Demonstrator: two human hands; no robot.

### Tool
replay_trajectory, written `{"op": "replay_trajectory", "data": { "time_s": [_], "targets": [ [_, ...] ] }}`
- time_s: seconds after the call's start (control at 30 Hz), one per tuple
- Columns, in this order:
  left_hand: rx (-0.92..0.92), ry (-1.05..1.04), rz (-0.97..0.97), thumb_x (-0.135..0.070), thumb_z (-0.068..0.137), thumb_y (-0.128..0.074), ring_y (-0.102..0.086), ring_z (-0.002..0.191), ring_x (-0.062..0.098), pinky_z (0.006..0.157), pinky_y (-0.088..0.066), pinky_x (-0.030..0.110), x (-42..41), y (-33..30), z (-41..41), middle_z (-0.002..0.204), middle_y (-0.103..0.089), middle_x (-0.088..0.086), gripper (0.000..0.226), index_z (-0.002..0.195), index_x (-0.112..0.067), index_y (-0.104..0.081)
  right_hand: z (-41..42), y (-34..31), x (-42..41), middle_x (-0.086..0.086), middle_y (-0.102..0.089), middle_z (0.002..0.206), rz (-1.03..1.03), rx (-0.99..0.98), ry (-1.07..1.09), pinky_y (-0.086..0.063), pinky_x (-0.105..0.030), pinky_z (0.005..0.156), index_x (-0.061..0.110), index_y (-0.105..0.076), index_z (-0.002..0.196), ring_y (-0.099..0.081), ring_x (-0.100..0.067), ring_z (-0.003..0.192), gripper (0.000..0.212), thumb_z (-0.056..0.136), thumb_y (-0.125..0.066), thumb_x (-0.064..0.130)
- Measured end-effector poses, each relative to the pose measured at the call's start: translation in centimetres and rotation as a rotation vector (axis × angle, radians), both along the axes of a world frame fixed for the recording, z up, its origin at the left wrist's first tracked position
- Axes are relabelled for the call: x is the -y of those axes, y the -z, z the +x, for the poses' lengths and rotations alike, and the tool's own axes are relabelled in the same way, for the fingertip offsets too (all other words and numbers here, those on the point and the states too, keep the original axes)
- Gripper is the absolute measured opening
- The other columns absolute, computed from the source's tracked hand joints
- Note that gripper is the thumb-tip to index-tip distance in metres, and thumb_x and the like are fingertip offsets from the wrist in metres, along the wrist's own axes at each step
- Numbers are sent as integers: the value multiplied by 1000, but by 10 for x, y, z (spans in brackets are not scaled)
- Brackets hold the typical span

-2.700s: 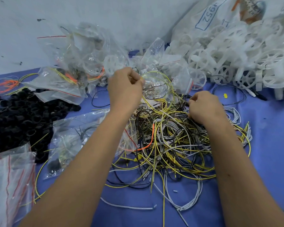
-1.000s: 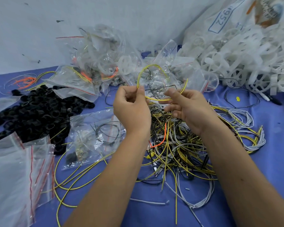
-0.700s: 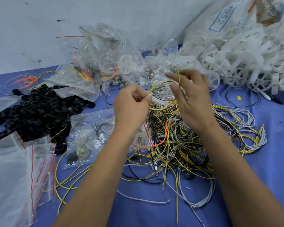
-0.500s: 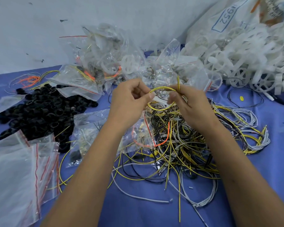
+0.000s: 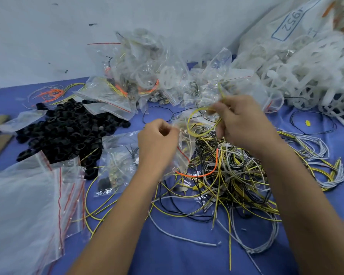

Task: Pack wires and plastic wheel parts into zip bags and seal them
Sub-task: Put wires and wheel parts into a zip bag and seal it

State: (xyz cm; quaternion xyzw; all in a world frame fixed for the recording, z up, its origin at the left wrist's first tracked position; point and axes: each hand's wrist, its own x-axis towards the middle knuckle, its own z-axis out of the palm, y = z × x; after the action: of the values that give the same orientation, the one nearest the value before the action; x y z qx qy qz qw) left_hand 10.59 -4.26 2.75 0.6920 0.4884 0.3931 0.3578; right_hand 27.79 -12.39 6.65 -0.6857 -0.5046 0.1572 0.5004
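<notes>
Hands: right pinches yellow wire loop, left grips zip bag.

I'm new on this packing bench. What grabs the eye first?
The tangled wire pile at centre, where both hands, left hand and right hand, work a yellow wire loop into a clear zip bag. A heap of black rings lies left, white plastic wheels far right.

Both hands, left and right, raised with curled fingers.
</notes>
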Motion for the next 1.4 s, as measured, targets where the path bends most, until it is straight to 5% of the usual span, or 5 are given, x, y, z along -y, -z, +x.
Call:
{"op": "replay_trajectory", "data": {
  "time_s": [0.2,0.57,1.0,1.13,1.4],
  "targets": [
    [103,-70,206,-27,94,-65,-54,59,5,55,-38,16,9,1,-3,57,-56,-9,32,65,-20,-54,-19,-1,-5,-3,-63,47,-352,88,-84,-32,-19,35,9,-72,85,-41,-12,30,34,105,-50,25],
    [16,-56,604,-22,97,-64,-43,65,20,59,-34,38,23,-3,-2,70,-48,-3,28,75,-11,-50,-56,5,-35,-11,-49,63,-325,-610,-359,-28,-18,41,-1,-58,92,-38,-6,38,22,104,-40,0],
    [155,-106,559,-21,100,-64,-46,68,16,62,-35,31,30,-2,4,75,-53,-4,25,79,-12,-53,-65,22,-33,1,-65,66,-375,-659,-562,-45,-30,60,24,-73,65,-59,-16,63,56,105,-38,6],
    [206,-84,624,-17,99,-63,-44,68,15,63,-34,29,31,-6,3,74,-52,-3,23,79,-11,-53,-67,23,-30,-16,-53,72,-469,-429,-638,-39,-27,56,-1,-59,85,-46,-26,66,34,102,-31,-9],
    [248,-41,661,-8,94,-66,-44,67,19,61,-38,33,36,-5,4,73,-53,3,22,77,-5,-53,-70,6,-41,10,-52,41,-435,-528,-685,-40,-19,44,23,-63,37,-51,-1,39,63,93,-44,1]
  ]
}}
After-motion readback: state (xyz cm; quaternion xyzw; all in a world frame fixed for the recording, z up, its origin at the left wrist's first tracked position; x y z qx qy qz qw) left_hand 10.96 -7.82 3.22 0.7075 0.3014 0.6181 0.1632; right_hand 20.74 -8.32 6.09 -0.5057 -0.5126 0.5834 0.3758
